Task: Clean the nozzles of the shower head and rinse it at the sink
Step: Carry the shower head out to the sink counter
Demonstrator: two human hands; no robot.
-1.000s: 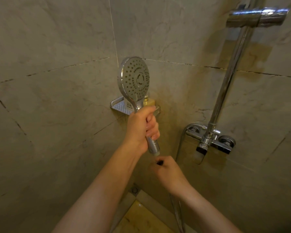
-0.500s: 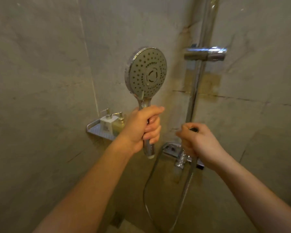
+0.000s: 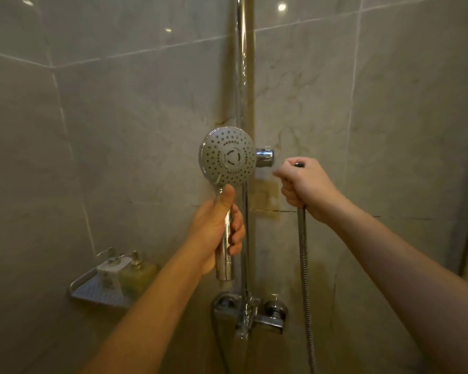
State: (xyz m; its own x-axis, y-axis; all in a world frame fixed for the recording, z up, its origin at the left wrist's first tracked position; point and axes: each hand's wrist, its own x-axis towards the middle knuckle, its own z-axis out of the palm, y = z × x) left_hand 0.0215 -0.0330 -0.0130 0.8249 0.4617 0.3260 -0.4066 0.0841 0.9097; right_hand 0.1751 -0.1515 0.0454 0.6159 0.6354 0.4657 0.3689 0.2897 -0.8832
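Shower head (image 3: 227, 157) upright, nozzles facing camera

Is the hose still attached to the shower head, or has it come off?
Off. The shower head handle ends bare below the left hand, while the right hand grips the hose end apart from it.

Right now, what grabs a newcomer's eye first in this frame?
The round shower head at center, nozzle face toward the camera, held up by the left hand gripping its chrome handle. Right of it, the right hand grips the end of the detached metal hose, which hangs down beside the riser pipe.
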